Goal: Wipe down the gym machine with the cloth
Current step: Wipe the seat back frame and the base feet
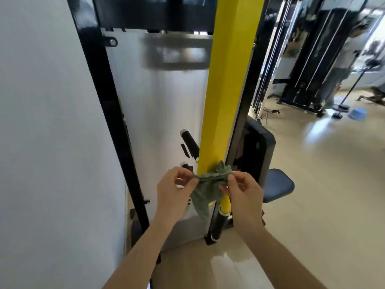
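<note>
Two hands stretch green cloth (208, 184) at yellow post (227, 80).
Grey panel (166, 113) behind, blue seat (278, 185) right; left hand (175, 191) and right hand (242, 196) pinch cloth ends, middle bunched against post.

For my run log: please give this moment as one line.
left hand: pinches cloth | right hand: pinches cloth | cloth: stretched between hands, before yellow post

Bright, even daylight fills the room, strongest at the upper right, where the far end blows out white. Glare pools on the pale floor (325, 130) at centre right. The silver panel (166, 97) carries a smeared reflection. The upper right background is blurred, and straight edges bow toward the frame's sides.
</note>
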Tool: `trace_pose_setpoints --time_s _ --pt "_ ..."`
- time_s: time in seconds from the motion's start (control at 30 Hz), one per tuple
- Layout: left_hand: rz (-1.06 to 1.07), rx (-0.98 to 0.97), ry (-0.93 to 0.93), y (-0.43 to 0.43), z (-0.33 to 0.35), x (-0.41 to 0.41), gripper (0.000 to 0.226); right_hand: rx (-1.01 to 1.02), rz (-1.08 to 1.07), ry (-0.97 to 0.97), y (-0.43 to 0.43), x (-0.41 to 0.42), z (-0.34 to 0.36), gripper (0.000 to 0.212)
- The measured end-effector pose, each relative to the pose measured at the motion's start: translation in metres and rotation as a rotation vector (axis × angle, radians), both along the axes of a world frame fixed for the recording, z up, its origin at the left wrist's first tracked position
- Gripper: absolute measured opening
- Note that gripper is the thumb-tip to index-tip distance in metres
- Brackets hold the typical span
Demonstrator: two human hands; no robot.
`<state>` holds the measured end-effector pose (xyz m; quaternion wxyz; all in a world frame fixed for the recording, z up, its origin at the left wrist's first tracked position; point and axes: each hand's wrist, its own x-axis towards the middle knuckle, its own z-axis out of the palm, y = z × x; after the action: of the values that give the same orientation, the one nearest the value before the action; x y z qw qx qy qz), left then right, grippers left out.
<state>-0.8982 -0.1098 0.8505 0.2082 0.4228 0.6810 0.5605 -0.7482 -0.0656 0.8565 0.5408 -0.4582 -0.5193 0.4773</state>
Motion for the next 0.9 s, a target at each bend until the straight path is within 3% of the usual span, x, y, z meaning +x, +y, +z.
trace_pose_setpoints --time_s 0.2,0.4,0.63,0.9 --pt "0.254 0.179 0.011 0.034 0.011 0.037 0.012 0.037 -0.001 0.054 0.053 -0.01 0.002 0.012" --pt "0.413 0.346 0.105 0.048 0.06 0.049 0.004 0.16 0.183 0.087 0.083 -0.004 0.05 0.018" --pt "0.399 0.463 0.156 0.052 0.118 0.068 0.026 0.359 0.323 0.106 0.107 0.004 0.125 0.006" --pt "0.577 0.627 0.409 0.062 0.2 0.079 0.007 0.479 0.505 0.224 0.127 0.019 0.213 0.012"
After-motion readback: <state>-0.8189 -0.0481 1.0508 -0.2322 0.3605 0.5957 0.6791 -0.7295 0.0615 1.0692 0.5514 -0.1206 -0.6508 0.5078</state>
